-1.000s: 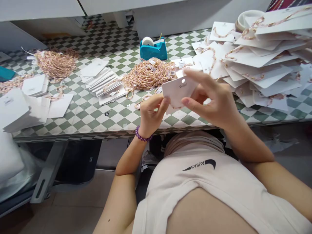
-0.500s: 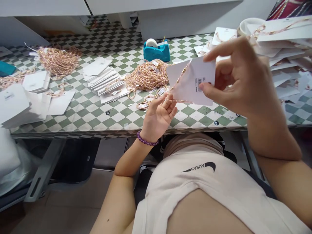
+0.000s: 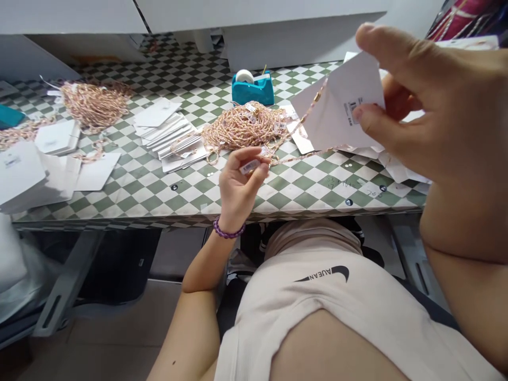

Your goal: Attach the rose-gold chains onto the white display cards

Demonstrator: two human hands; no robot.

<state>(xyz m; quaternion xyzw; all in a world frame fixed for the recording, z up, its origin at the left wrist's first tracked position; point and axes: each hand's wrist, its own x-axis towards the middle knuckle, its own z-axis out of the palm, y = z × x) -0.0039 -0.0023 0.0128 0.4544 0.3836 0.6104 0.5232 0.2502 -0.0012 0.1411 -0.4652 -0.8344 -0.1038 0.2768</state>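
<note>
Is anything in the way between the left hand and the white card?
Nothing visible blocks it. Between the left hand and the white card in the right hand, only the bead strand stretches across. The bead pile lies farther back.

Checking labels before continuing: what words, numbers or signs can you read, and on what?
"AUEAN", upside down, with black swoosh: beige top.
Barcode label on white card: too small.
White tag in left hand: too small.
Labels on other cards and bead strands: too small.
Round black stickers: too small.
Handwriting on checkered tablecloth: too faint.
</note>
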